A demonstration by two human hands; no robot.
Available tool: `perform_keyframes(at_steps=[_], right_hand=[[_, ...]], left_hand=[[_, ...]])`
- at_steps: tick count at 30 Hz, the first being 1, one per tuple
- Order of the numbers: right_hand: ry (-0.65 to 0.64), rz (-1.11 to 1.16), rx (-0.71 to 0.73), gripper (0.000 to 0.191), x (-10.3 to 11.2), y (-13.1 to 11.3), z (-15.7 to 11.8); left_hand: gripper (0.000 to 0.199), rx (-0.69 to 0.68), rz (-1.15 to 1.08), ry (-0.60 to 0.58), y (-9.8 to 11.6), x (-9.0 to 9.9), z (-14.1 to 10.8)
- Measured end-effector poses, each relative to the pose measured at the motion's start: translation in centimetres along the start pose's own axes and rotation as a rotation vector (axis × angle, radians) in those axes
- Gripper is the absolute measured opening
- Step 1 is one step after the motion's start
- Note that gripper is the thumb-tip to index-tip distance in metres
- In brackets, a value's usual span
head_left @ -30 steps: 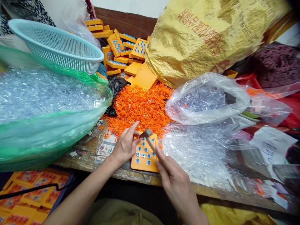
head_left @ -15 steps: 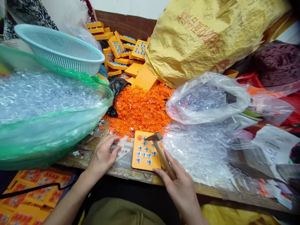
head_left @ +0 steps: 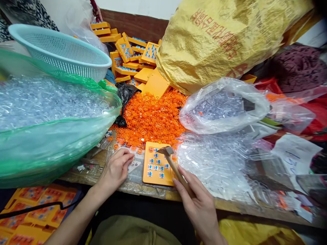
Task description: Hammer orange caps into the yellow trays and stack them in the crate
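An orange-yellow panel (head_left: 146, 178) with several small blue-and-white pieces lies at the table's front edge. Over its upper right part is the head of a hammer (head_left: 176, 170), whose wooden handle my right hand (head_left: 198, 200) grips. Left of the panel, my left hand (head_left: 116, 168) is closed, thumb and fingertips pressed together; whatever is between them is too small to make out. Behind the panel spreads a heap of orange ring-shaped pieces (head_left: 150, 117). Clear plastic pieces (head_left: 212, 166) are piled to the right.
A green bag (head_left: 51, 149) of clear pieces fills the left, below a light blue basket (head_left: 68, 54). More panels (head_left: 125, 47) are stacked behind. A yellow sack (head_left: 217, 41) and a clear bag (head_left: 194, 126) stand right. Filled panels (head_left: 33, 214) lie lower left.
The thumb and fingers of my left hand have come together. My right hand still grips the hammer, with its head over the panel. The whole view has shifted slightly.
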State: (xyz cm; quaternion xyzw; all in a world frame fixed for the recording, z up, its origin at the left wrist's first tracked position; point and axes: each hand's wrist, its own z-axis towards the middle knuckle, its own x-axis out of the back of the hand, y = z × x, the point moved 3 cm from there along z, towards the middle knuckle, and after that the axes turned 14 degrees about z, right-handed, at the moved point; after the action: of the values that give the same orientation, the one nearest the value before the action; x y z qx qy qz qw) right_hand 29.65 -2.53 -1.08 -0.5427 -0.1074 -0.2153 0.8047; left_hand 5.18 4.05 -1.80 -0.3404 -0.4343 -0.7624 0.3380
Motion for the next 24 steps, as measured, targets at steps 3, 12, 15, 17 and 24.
perform_keyframes(at_steps=[3, 12, 15, 17, 24], right_hand=[[0.022, 0.036, -0.009, 0.034, 0.1, -0.6, 0.5], [0.082, 0.056, -0.041, 0.033, 0.4, -1.5, 2.1], [-0.006, 0.012, -0.026, 0.036, 0.3, -1.2, 2.0], [-0.088, -0.062, -0.066, 0.037, 0.2, -0.8, 1.9], [-0.141, -0.059, -0.084, 0.039, 0.5, -1.0, 2.3]], left_hand=[[0.022, -0.026, -0.075, 0.048, 1.8, -0.3, 1.5], [0.049, -0.036, -0.127, -0.158, 4.7, -4.3, 6.0], [0.054, 0.040, -0.192, -0.179, 4.3, -4.4, 5.8], [0.056, 0.087, -0.227, -0.194, 4.2, -4.3, 5.7], [0.056, 0.207, -0.365, -0.238, 4.0, -4.3, 5.9]])
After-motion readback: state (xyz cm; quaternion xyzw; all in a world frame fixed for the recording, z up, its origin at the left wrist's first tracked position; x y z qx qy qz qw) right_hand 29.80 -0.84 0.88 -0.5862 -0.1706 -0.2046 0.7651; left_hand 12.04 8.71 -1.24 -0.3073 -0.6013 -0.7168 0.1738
